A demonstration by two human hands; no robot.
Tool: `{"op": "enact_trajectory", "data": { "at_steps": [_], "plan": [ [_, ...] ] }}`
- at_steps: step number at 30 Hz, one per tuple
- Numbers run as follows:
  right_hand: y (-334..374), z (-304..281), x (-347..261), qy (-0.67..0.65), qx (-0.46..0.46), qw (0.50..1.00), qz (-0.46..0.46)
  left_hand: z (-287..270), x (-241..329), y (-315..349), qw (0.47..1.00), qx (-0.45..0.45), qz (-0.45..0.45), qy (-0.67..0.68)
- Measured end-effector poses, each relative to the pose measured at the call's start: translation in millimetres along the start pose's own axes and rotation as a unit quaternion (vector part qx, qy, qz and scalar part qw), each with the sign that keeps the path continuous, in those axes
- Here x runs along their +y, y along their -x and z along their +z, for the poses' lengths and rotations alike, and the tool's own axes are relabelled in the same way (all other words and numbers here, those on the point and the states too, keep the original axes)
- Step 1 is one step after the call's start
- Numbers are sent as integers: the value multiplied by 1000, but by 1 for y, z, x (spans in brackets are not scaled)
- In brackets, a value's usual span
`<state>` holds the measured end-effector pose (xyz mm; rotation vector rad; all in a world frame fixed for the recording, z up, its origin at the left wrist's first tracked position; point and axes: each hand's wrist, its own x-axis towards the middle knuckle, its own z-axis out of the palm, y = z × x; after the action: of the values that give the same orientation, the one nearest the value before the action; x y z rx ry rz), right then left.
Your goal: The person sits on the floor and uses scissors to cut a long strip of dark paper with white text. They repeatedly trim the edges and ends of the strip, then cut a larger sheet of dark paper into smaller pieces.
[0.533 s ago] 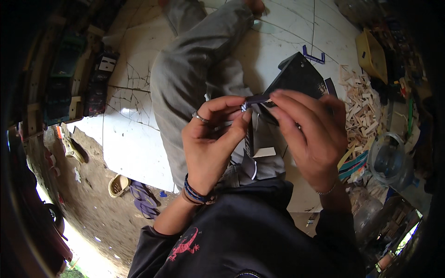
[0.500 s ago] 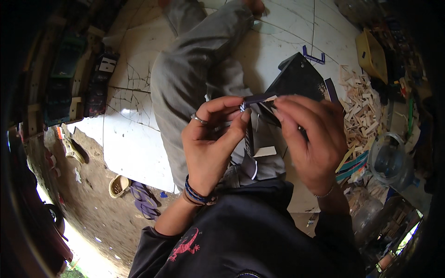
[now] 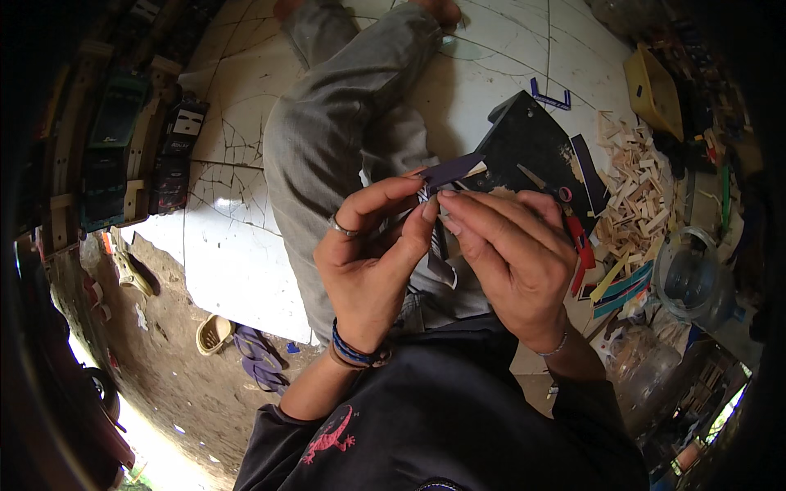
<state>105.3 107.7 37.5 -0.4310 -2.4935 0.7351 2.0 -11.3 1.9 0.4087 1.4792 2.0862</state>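
My left hand (image 3: 364,245) pinches a piece wrapped in dark purple strip (image 3: 452,170) between thumb and fingers, over my lap. One end of this strip juts out to the upper right with a pale edge showing, and another length hangs below with a white underside. The thumb and fingertips of my right hand (image 3: 516,258) are closed at the joint of the piece, next to my left thumb; they press on it. Under and beyond my hands lies a black board (image 3: 524,135). Scissors with red handles (image 3: 580,237) rest near my right hand, partly hidden by it.
Right of the board are a loose purple strip (image 3: 586,172) and a heap of small wooden pieces (image 3: 643,192). A purple angled frame piece (image 3: 550,101) lies beyond. A yellow bin (image 3: 655,90) and a clear plastic container (image 3: 686,266) stand further right. Sandals (image 3: 258,356) lie at left.
My right hand has moved left from the strip's far end to the joint beside my left thumb. The strip's free end now points up and right, and the scissors have come into view.
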Motion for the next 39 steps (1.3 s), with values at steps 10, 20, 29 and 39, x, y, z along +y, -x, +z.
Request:
{"op": "enact_trajectory", "data": {
  "at_steps": [10,20,29,39],
  "plan": [
    [1,-1,1,-301,-16,934,191,-7,-4,1,990,-52,111,-69],
    [10,-8,4,-409,-123,882,201,-18,-4,0,972,-69,186,-126],
    [1,-2,11,-577,-86,746,321,-24,-5,-6,917,-56,327,-223],
    [-8,-6,9,-310,-77,925,207,-34,13,-15,880,-151,307,-331]
  ]
}}
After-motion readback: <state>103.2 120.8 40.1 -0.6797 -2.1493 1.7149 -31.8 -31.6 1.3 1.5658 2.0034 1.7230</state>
